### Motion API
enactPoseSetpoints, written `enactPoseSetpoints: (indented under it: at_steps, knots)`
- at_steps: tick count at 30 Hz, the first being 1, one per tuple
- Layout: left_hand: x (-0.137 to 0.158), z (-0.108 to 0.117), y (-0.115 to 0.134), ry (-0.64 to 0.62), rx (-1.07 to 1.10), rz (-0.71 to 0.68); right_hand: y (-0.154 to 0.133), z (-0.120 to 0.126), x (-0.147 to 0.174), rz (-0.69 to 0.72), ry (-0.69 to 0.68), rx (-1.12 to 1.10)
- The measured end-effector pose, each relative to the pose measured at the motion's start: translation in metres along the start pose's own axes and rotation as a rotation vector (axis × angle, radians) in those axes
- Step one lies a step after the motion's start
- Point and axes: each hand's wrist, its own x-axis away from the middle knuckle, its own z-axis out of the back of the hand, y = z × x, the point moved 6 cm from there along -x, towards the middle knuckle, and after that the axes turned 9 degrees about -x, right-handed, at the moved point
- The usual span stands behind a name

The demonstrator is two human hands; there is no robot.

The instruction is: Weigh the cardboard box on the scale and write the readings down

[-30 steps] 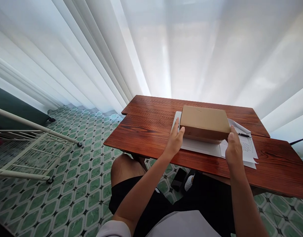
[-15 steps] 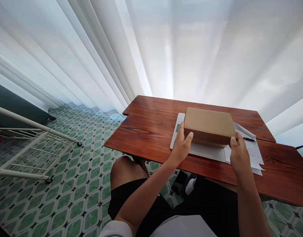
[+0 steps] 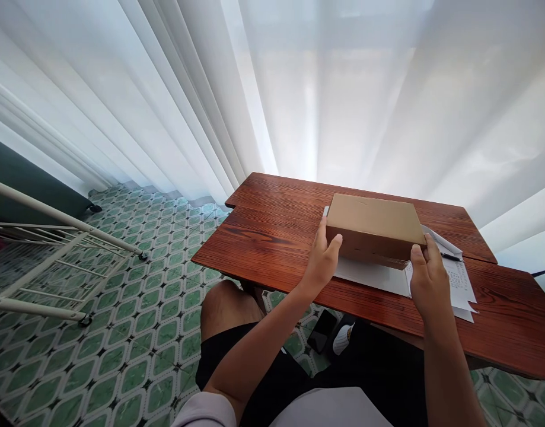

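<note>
A closed brown cardboard box (image 3: pixel 373 219) is held between my two hands over the wooden table. My left hand (image 3: pixel 322 256) presses against its left end, thumb on the near side. At the right end, my right hand (image 3: pixel 429 274) grips the near corner with thumb and fingers. Beneath the box shows a flat white board-like thing (image 3: pixel 372 275), mostly covered. Whether the box rests on it or hangs just above, I cannot tell. Printed white papers (image 3: pixel 459 283) lie beside my right hand, with a black pen (image 3: pixel 451 257) on them.
The reddish-brown table (image 3: pixel 263 237) has a stepped left edge. White curtains (image 3: pixel 343 107) hang behind it. A white metal rack (image 3: pixel 76 237) on casters stands at the left on the green tiled floor (image 3: pixel 134 332). A dark phone (image 3: pixel 322 331) lies below the table.
The box has shifted slightly left relative to the white thing under it, hiding more of that thing's left part. Both hands keep their hold and move with it.
</note>
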Motion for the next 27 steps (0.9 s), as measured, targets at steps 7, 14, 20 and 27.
enactPoseSetpoints:
  at_steps: [7, 14, 20, 27]
  knots:
    - [0.009, 0.042, 0.006, 0.135, -0.006, -0.091, -0.029, -0.028, 0.006, 0.108, -0.054, -0.072]
    - [0.020, 0.103, -0.004, 0.308, -0.015, -0.081, -0.060, -0.084, 0.020, 0.171, -0.212, -0.178]
    - [0.030, 0.156, -0.020, 0.458, -0.071, -0.029, -0.073, -0.145, 0.036, 0.186, -0.355, -0.306]
    - [0.042, 0.192, -0.039, 0.575, -0.128, 0.014, -0.081, -0.189, 0.054, 0.186, -0.468, -0.361]
